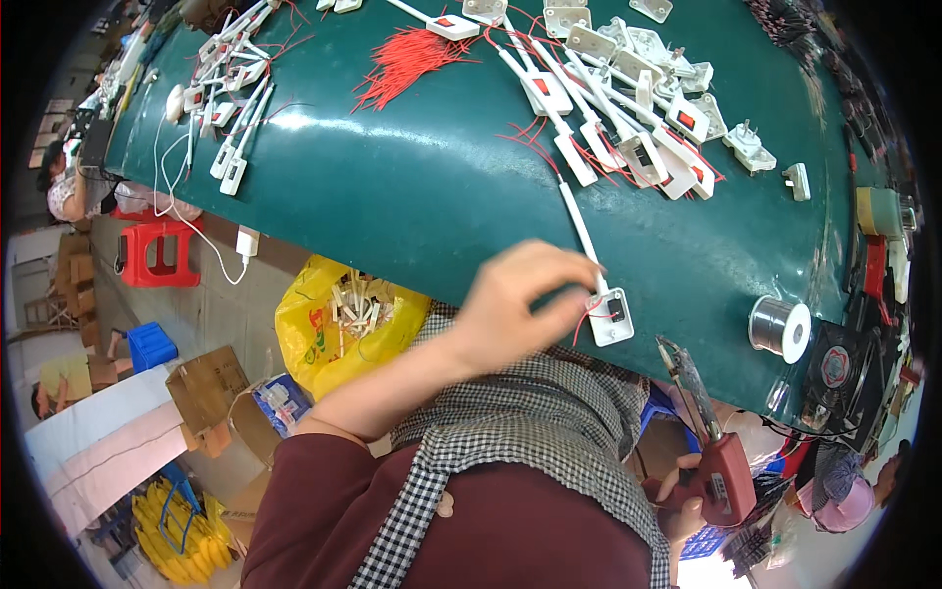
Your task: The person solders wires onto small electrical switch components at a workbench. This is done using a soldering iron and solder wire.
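**Bright, even light under heavy fisheye distortion**

The scene is lit brightly and evenly from above. A soft white glare patch is seen on the dark green glossy table top (392,187), left of centre, and smaller highlights are caught on the shiny silver spool of solder wire (780,329). Shadows are faint and short. The table's straight edge is bent into a strong curve, and a black vignette is formed round the rim. Slight softness is shown toward the edges, while the centre is rendered sharp
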A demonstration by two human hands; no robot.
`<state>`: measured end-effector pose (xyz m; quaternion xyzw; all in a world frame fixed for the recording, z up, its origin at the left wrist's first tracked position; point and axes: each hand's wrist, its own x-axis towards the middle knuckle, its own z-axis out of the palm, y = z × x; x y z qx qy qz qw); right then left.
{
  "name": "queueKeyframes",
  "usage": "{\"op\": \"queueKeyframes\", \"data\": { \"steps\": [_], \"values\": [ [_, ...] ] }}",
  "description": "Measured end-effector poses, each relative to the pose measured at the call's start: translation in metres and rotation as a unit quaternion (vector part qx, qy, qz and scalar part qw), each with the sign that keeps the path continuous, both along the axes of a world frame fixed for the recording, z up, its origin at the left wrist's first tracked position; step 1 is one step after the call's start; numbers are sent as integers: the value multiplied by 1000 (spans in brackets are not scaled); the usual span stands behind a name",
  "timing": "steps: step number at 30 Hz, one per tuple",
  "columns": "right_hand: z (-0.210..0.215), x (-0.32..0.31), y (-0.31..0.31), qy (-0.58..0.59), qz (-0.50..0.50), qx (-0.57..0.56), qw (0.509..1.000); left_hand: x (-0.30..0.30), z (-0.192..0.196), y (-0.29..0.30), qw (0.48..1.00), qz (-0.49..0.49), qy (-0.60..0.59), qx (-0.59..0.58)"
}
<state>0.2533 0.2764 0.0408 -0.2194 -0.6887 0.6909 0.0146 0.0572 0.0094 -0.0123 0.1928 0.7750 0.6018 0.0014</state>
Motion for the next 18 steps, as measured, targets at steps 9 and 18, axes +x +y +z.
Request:
{"op": "queueKeyframes", "data": {
  "steps": [9, 18],
  "values": [
    [-13, 0, -2, 53, -27, 38, 997, -157, -18, -105, 802, 322, 251, -437],
    [-7, -2, -5, 50, -34, -3, 998, -162, 0, -116, 814, 199, 257, -481]
  ]
}}
